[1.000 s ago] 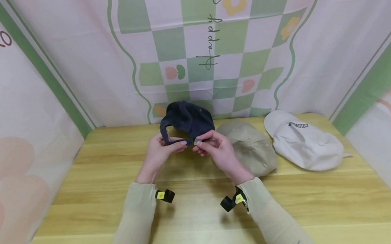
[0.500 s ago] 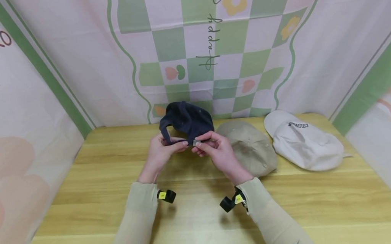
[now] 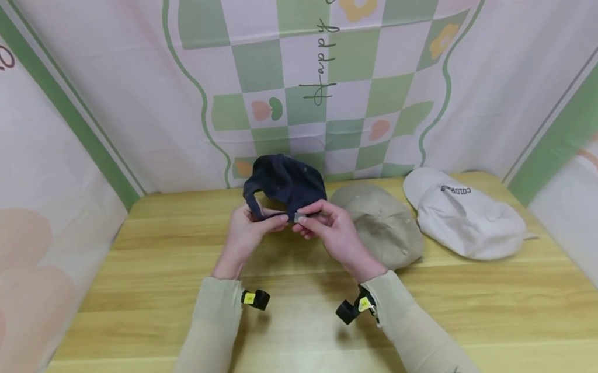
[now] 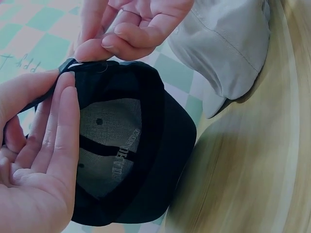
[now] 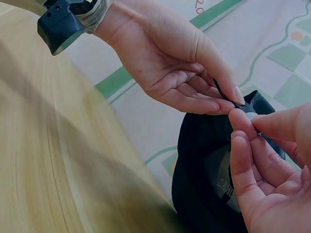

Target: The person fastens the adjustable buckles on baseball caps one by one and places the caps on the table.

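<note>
A dark navy baseball cap (image 3: 293, 181) is held up over the back of the table, its rear strap toward me. My left hand (image 3: 244, 230) pinches the loose strap end between thumb and fingers. Opposite it, my right hand (image 3: 336, 227) pinches the metal buckle (image 3: 299, 216) at the other side of the opening. The strap end and buckle meet between the fingertips. In the left wrist view the cap's inside (image 4: 109, 126) shows, with pale lining and lettering. Both hands also appear close together at the strap in the right wrist view.
To the right of the navy cap, a khaki cap (image 3: 386, 226) lies on the wooden table (image 3: 301, 350). Farther right is a white cap (image 3: 470, 220) with dark lettering. A patterned curtain (image 3: 300, 63) hangs right behind the table.
The gap between strap end and buckle has closed as the left hand moved slightly right. Since half a second ago the hands have barely moved.
</note>
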Demonstrator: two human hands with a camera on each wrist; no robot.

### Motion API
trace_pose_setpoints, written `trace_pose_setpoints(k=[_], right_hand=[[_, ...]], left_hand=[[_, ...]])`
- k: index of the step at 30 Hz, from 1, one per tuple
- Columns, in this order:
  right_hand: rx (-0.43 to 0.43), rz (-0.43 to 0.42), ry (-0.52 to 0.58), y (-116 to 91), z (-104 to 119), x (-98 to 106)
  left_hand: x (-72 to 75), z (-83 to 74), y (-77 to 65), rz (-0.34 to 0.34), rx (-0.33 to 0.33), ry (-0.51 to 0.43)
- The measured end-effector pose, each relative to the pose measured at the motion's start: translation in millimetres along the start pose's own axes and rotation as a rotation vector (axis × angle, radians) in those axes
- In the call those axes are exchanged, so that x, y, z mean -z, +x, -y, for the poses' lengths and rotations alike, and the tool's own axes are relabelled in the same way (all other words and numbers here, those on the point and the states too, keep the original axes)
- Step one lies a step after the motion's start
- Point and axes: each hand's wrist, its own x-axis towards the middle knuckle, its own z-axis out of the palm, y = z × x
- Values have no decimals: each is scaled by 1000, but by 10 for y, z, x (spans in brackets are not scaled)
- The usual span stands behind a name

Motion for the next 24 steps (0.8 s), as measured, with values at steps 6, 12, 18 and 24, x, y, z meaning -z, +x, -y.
trace_pose_setpoints(k=[6,12,18,24], right_hand=[[3,-8,8,-4,16,-13],[0,-5,6,-12,11,-20],[10,19,7,-15,-11,-15],[16,32,8,-28,5,-23]], left_hand=[[-15,9,5,-2,-9,15],[-31,26,5,-27,-12,37],[-37,37,3,-24,1,34],[-39,42,0,-5,27,12]])
